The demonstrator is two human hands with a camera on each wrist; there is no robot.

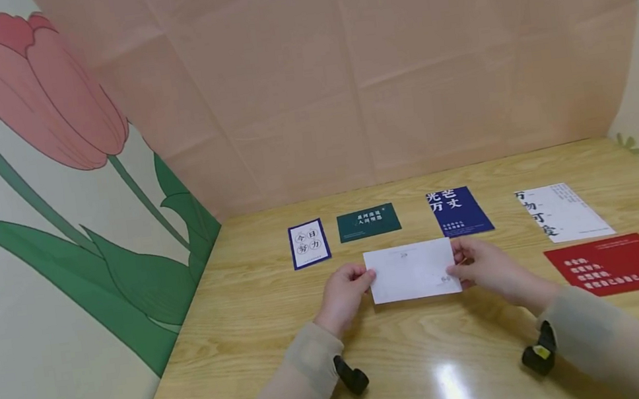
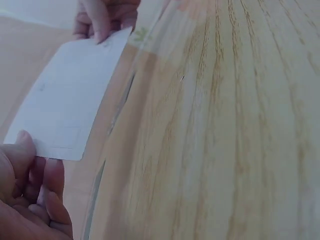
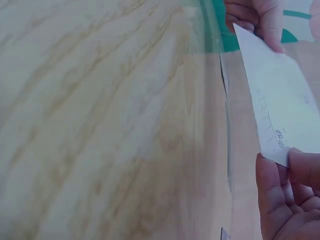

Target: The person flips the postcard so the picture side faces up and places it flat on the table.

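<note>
A white postcard (image 1: 412, 271) with small faint print is held up above the wooden table, its long side running left to right in the head view. My left hand (image 1: 344, 295) pinches its left edge, thumb on the printed face and fingers behind. At the opposite edge my right hand (image 1: 486, 269) pinches the lower right part in the same way. In the left wrist view the postcard (image 2: 70, 95) shows a faint printed box near the left thumb. Dark small writing lies on the postcard (image 3: 282, 105) near the right thumb in the right wrist view.
Beyond the hands lie a blue-bordered white card (image 1: 310, 244), a green card (image 1: 370, 230) and a dark blue card (image 1: 465, 216). To the right are a white card (image 1: 579, 214) and a red card (image 1: 616, 256). A pink cloth (image 1: 387, 71) hangs behind the table (image 1: 241, 342).
</note>
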